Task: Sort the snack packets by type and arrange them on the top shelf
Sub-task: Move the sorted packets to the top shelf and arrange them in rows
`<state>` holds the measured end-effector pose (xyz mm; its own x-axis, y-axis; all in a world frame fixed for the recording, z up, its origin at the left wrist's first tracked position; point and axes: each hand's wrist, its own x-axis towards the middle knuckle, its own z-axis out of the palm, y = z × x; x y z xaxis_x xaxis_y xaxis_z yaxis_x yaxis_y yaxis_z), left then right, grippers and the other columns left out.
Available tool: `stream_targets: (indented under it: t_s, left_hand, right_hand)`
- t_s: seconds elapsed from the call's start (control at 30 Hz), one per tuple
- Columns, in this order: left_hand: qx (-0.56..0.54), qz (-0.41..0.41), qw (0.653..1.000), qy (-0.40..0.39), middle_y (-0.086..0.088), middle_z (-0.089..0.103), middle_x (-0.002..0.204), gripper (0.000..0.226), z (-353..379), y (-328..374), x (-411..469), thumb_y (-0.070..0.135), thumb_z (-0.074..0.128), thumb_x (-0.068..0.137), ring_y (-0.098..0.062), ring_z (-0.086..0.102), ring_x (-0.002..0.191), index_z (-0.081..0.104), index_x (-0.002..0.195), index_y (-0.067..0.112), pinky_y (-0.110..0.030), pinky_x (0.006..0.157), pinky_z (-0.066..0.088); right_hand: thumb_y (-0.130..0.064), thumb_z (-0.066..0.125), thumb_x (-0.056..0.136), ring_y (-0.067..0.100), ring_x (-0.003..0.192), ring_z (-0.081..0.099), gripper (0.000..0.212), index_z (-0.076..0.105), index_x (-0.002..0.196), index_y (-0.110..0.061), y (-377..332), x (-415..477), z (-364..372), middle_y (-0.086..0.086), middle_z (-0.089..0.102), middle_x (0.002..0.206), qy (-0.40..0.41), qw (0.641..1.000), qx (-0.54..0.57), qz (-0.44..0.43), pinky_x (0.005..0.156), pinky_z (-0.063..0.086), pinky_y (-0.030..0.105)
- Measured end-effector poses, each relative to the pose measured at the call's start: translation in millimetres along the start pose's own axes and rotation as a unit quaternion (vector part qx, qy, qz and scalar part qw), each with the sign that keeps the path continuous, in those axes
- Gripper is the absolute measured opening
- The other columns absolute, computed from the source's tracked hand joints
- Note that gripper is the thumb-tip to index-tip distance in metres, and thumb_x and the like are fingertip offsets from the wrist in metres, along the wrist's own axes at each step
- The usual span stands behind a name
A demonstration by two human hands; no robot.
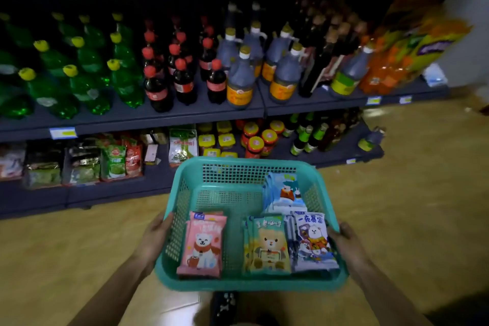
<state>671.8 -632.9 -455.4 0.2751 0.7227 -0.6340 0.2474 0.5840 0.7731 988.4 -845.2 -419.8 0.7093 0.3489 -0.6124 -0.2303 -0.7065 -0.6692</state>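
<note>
I hold a teal plastic basket (238, 167) in front of me, level, with both hands. My left hand (156, 233) grips its left rim and my right hand (346, 241) grips its right rim. Inside lie sorted stacks of snack packets: pink bear packets (202, 243) at the left, yellow-green bear packets (268, 243) in the middle, pale purple packets (313, 242) at the right, and blue packets (287, 192) leaning at the back right. The top shelf is out of view in the dark above.
A dark shelf unit (132, 120) stands ahead. Green bottles (87, 71), cola bottles (182, 71) and sauce bottles (240, 79) fill the upper visible shelf. Packets and jars (255, 140) sit on the lower one. Tan floor (410, 193) stretches right.
</note>
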Motion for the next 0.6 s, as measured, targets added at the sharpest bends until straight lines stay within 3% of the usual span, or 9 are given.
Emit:
stream_targets:
  t_s: [0.1,0.27,0.43,0.6]
  left_hand:
    - [0.007,-0.026,0.998,0.062,-0.019,0.067,0.096,0.034,15.2,-19.4,36.7,0.037,0.04,0.097,-0.027,0.06,0.078,0.063,0.094,0.012,-0.041,0.081,0.049]
    - [-0.019,-0.046,0.993,0.105,-0.016,0.064,0.087,0.038,43.9,-84.1,106.9,0.033,0.039,0.098,-0.027,0.058,0.071,0.057,0.106,0.001,-0.029,0.064,0.046]
    - [-0.041,-0.06,0.988,0.137,-0.018,0.064,0.089,0.035,63.6,-183.0,194.6,0.034,0.044,0.095,-0.028,0.059,0.073,0.057,0.105,0.003,-0.032,0.066,0.046]
    - [-0.051,-0.048,0.987,0.145,-0.013,0.064,0.074,0.03,78.7,-278.2,281.5,0.027,0.043,0.096,-0.025,0.057,0.063,0.06,0.09,0.003,-0.03,0.059,0.045]
  right_hand:
    - [-0.008,0.051,0.093,0.026,0.076,0.053,0.017,0.053,0.108,-0.001,1.5,57.6,17.2,0.021,0.06,0.088,-0.024,0.999,-0.039,-0.003,0.065,0.04,0.035]
    - [-0.011,0.054,0.092,0.026,0.072,0.053,0.018,0.055,0.108,-0.003,41.6,162.2,57.2,0.016,0.058,0.084,-0.048,0.994,-0.091,-0.039,0.062,0.038,0.035]
    - [-0.009,0.051,0.093,0.024,0.069,0.051,0.016,0.055,0.109,-0.005,113.9,270.3,106.8,0.011,0.055,0.078,-0.055,0.99,-0.12,-0.054,0.058,0.035,0.034]
    - [-0.007,0.051,0.093,0.021,0.067,0.049,0.012,0.054,0.105,-0.007,197.1,358.9,161.4,0.009,0.053,0.076,-0.049,0.993,-0.095,-0.056,0.057,0.036,0.032]
